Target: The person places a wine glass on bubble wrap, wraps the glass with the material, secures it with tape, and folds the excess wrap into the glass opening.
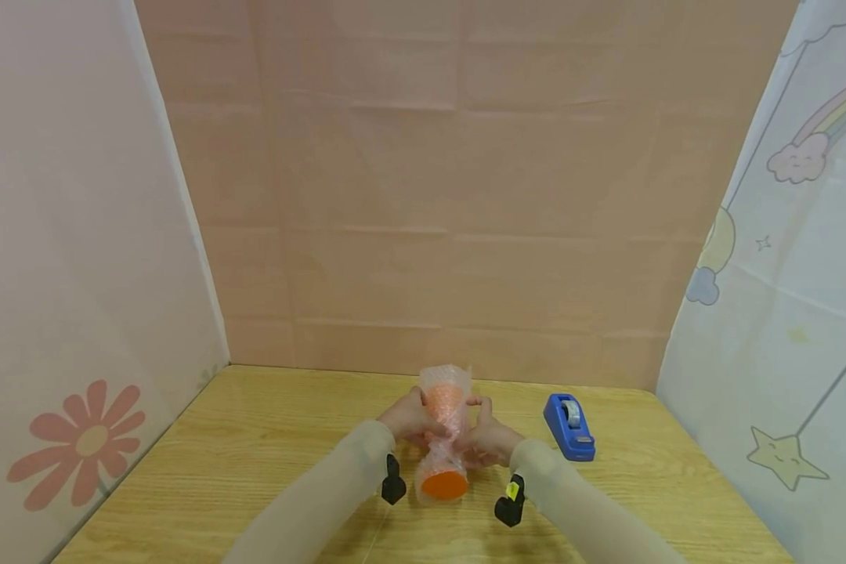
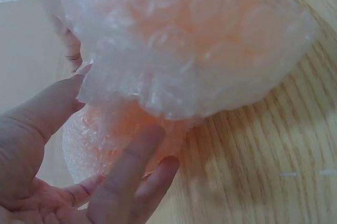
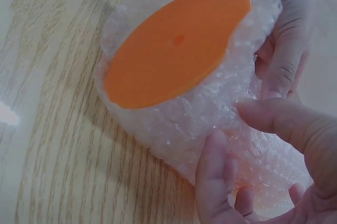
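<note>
Our left hand [image 1: 409, 415] and right hand [image 1: 491, 440], fingers partly curled, hold the bubble wrap [image 3: 192, 111] at lower centre.
Between them, equally near, the orange object [image 1: 445, 486] runs lengthwise up the frame, smooth flat end bare toward us, crinkled clear bubbles round its narrow middle; lower right, a blue tape dispenser [image 1: 568, 428].

The bubble-wrapped bundle [image 1: 442, 453] is looked down on by the head cam, facing forward from well back on its near side. It's shot super close by the left wrist cam [image 1: 393, 487] and right wrist cam [image 1: 511, 509], aimed inward from either side; its middle's caught by both.
</note>
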Demonstrator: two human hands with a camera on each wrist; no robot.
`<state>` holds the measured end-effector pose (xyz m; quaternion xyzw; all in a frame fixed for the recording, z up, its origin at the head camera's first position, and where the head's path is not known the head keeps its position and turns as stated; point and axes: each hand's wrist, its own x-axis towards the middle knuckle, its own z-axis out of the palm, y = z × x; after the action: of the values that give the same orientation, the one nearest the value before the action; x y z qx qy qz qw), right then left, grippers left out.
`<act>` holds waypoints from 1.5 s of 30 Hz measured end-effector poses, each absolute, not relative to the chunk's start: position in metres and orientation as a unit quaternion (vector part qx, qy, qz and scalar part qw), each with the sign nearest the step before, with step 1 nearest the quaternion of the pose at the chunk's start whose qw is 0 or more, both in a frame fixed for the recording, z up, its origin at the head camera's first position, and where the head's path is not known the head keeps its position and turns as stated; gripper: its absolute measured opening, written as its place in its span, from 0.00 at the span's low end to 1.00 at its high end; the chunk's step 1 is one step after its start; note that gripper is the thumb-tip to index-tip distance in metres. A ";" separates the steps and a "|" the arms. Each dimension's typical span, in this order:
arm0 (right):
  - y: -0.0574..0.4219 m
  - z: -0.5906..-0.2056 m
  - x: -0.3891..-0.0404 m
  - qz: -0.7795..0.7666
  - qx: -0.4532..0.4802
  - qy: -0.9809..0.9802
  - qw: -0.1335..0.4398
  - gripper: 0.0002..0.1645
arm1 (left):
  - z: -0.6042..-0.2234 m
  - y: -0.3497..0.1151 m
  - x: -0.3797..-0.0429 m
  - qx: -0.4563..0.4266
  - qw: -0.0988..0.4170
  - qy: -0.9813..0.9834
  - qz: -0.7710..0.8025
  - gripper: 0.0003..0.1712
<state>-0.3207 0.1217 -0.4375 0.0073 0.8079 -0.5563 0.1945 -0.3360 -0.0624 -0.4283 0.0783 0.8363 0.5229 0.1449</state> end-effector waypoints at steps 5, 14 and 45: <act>0.123 -0.439 -0.321 -0.557 0.005 0.807 0.197 0.56 | -0.433 -0.062 -0.341 0.081 0.148 0.834 0.525 0.38; 0.122 -0.439 -0.322 -0.564 0.001 0.801 0.201 0.57 | -0.428 -0.063 -0.345 0.084 0.174 0.840 0.507 0.38; 0.130 -0.437 -0.324 -0.590 -0.020 0.775 0.224 0.38 | -0.427 -0.060 -0.344 0.074 0.170 0.855 0.484 0.41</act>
<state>-0.3242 0.1300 -0.4368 -0.0199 0.7754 -0.5902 0.2237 -0.3438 -0.0604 -0.4268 0.0738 0.8550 0.4842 0.1702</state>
